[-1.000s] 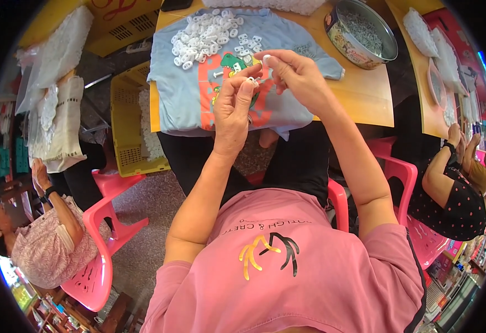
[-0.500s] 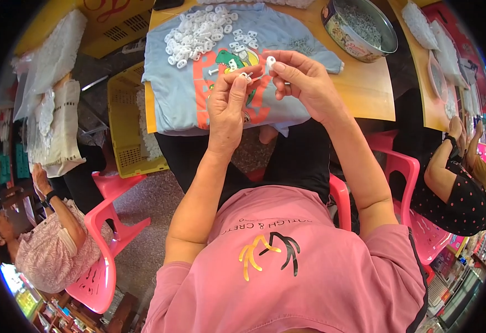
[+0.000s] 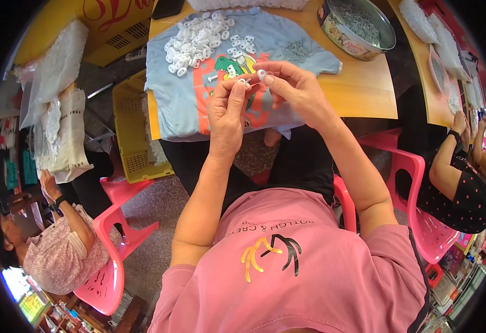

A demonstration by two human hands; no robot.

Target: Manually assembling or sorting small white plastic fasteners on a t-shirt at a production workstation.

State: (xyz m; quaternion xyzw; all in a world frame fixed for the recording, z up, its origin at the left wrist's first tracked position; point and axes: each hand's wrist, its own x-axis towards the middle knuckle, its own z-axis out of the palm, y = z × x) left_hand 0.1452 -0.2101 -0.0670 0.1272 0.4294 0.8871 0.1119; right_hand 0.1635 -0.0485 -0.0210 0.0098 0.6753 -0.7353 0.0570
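Observation:
Over a light-blue printed T-shirt (image 3: 171,111) spread on the table, my left hand (image 3: 227,116) pinches a small white plastic piece (image 3: 244,83) between thumb and forefinger. A thin metal shank seems to stick out of it towards the right. My right hand (image 3: 301,91) pinches a white oval plastic piece with holes (image 3: 261,74), close beside the left fingertips. Whether the two pieces touch is too small to tell. Beyond my hands lie a heap of white plastic pieces (image 3: 196,47), a smaller group of them (image 3: 242,43) and a little pile of grey screws or nails (image 3: 297,50).
A round printed tin (image 3: 342,40) full of small metal fasteners stands at the back right. A dark phone-like object (image 3: 168,8) lies at the back left edge. A yellow crate (image 3: 135,161) is left of the table. People sit on pink chairs (image 3: 112,244) at both sides.
My right hand has come left and slightly down, bringing its white oval piece closer to the piece in my left hand. The left hand has stayed nearly in place.

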